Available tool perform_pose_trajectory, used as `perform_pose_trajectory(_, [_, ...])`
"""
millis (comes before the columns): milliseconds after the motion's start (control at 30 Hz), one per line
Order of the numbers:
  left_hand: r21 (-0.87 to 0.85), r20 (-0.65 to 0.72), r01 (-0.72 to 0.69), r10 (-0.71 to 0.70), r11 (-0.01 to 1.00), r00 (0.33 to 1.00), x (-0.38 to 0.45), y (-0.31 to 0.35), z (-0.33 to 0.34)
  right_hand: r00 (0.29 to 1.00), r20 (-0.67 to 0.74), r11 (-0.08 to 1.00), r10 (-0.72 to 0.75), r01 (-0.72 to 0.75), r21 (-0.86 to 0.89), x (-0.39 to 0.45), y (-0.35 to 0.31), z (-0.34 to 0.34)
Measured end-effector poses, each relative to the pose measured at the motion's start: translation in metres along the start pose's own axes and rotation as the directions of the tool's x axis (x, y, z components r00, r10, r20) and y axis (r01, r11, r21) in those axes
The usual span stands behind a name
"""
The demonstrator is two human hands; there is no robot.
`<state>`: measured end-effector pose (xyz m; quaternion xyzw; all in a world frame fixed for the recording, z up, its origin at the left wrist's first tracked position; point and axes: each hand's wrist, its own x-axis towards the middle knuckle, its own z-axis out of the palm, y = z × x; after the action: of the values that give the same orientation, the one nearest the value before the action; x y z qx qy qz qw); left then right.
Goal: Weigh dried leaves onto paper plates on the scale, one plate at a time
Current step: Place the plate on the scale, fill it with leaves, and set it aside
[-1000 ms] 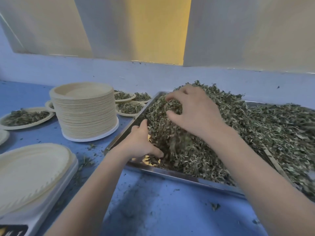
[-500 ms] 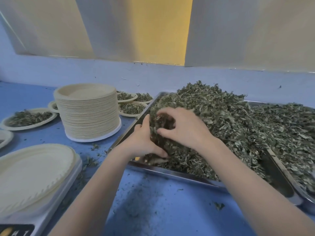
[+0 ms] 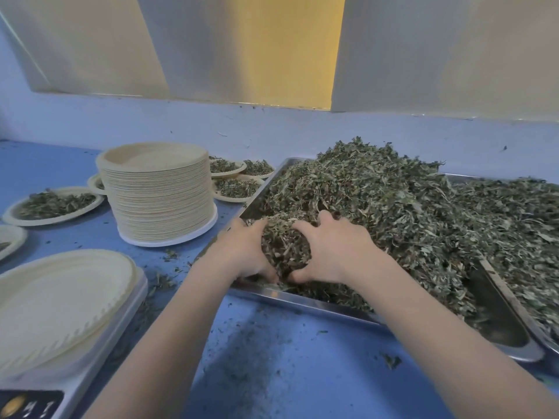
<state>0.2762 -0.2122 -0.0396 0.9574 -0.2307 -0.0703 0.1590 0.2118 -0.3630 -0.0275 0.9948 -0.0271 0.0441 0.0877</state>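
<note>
A big heap of dried green leaves (image 3: 378, 201) fills a steel tray (image 3: 302, 300) on the blue table. My left hand (image 3: 242, 252) and my right hand (image 3: 332, 252) cup a clump of the leaves (image 3: 284, 246) between them at the tray's near left corner, fingers curled round it. At the lower left an empty paper plate (image 3: 57, 300) lies on the white scale (image 3: 99, 370), whose dark display (image 3: 27, 406) shows at the bottom edge.
A tall stack of paper plates (image 3: 157, 192) stands left of the tray. Several plates with leaves sit behind it (image 3: 233, 189) and at the far left (image 3: 54, 205). A second tray of leaves (image 3: 529, 237) lies at the right. Leaf crumbs litter the table (image 3: 272, 352).
My right hand has come down from the top of the heap toward my left hand, and both now close round a clump at the tray's near corner.
</note>
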Motion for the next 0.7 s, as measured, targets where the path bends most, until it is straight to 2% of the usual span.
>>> perform_pose_trajectory(67, [-0.09, -0.014, -0.034, 0.033, 0.995, 0.999, 0.0, 0.001, 0.003, 1.0, -0.003, 0.997, -0.019, 0.02, 0.069, -0.001, -0.005, 0.005])
perform_pose_trajectory(133, [-0.179, -0.039, -0.111, 0.106, 0.978, 0.994, 0.0, 0.004, 0.006, 0.998, -0.055, 0.967, -0.034, 0.047, 0.251, 0.002, -0.004, 0.005])
perform_pose_trajectory(267, [-0.226, -0.163, -0.214, 0.18, 0.95, 0.97, 0.001, 0.012, 0.006, 0.975, -0.214, 0.805, 0.063, 0.077, 0.589, 0.012, 0.006, -0.002])
perform_pose_trajectory(367, [-0.341, -0.263, -0.22, 0.131, 0.914, 0.956, -0.002, 0.016, 0.003, 0.955, -0.256, 0.711, 0.148, 0.077, 0.699, 0.018, 0.011, -0.006])
perform_pose_trajectory(467, [-0.26, -0.347, -0.187, 0.089, 0.947, 0.934, -0.008, 0.023, -0.003, 0.944, -0.255, 0.636, 0.211, 0.066, 0.769, 0.021, 0.014, -0.012])
perform_pose_trajectory(500, [-0.301, -0.361, -0.205, 0.087, 0.931, 0.929, -0.01, 0.026, -0.006, 0.94, -0.256, 0.624, 0.225, 0.063, 0.779, 0.021, 0.014, -0.014])
perform_pose_trajectory(533, [-0.41, -0.353, -0.235, 0.085, 0.881, 0.932, -0.013, 0.029, -0.008, 0.937, -0.254, 0.614, 0.241, 0.055, 0.788, 0.021, 0.015, -0.017])
perform_pose_trajectory(567, [-0.566, -0.321, -0.255, 0.075, 0.784, 0.944, -0.017, 0.033, -0.01, 0.934, -0.246, 0.6, 0.259, 0.044, 0.799, 0.021, 0.015, -0.02])
perform_pose_trajectory(600, [-0.734, -0.271, -0.253, 0.07, 0.63, 0.96, -0.02, 0.037, -0.012, 0.93, -0.241, 0.585, 0.277, 0.036, 0.81, 0.022, 0.015, -0.022])
perform_pose_trajectory(633, [-0.874, -0.212, -0.221, 0.07, 0.433, 0.975, -0.023, 0.04, -0.014, 0.926, -0.242, 0.569, 0.29, 0.036, 0.821, 0.021, 0.014, -0.026])
perform_pose_trajectory(667, [-0.954, -0.157, -0.171, 0.073, 0.248, 0.985, -0.026, 0.043, -0.016, 0.92, -0.249, 0.555, 0.301, 0.043, 0.83, 0.021, 0.012, -0.029])
perform_pose_trajectory(700, [-0.982, -0.128, -0.136, 0.067, 0.133, 0.99, -0.028, 0.045, -0.018, 0.916, -0.258, 0.548, 0.306, 0.052, 0.835, 0.02, 0.008, -0.033])
